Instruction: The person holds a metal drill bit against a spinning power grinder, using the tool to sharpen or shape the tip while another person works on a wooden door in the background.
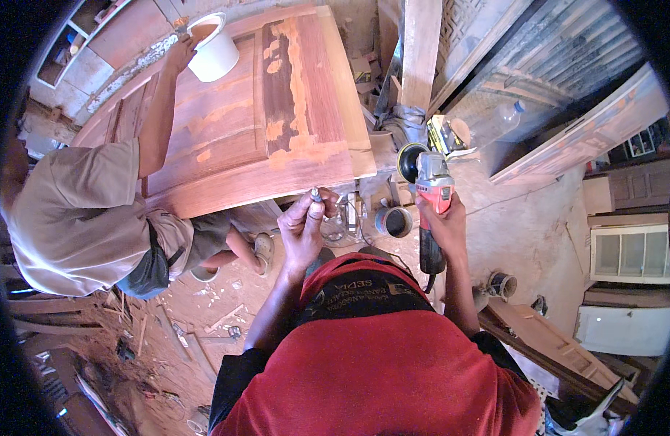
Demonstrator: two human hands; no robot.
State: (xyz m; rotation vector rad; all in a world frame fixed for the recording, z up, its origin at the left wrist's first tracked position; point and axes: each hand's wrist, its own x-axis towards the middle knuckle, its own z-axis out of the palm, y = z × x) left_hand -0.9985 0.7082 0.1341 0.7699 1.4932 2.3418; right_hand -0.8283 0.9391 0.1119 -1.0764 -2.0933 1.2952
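My right hand [449,231] is wrapped round the body of a red, black and grey angle grinder [435,180]. A round disc [409,163] with a yellowish rim sits at its head, facing left, and the black rear end points down toward my body. Between the thumb and fingers of my left hand [303,231], a small metal fitting [316,194] is pinched upright; its exact kind is too small to make out. That hand is just in front of the near edge of a reddish wooden door [229,123], which has orange filler patches.
On the left a co-worker [95,203] leans over the door, a hand [178,52] with a brush beside a white bucket [217,58]. A dark-filled can [394,222] stands between my hands. Another door panel [578,131] leans at right. Wood scraps [197,349] litter the floor at left.
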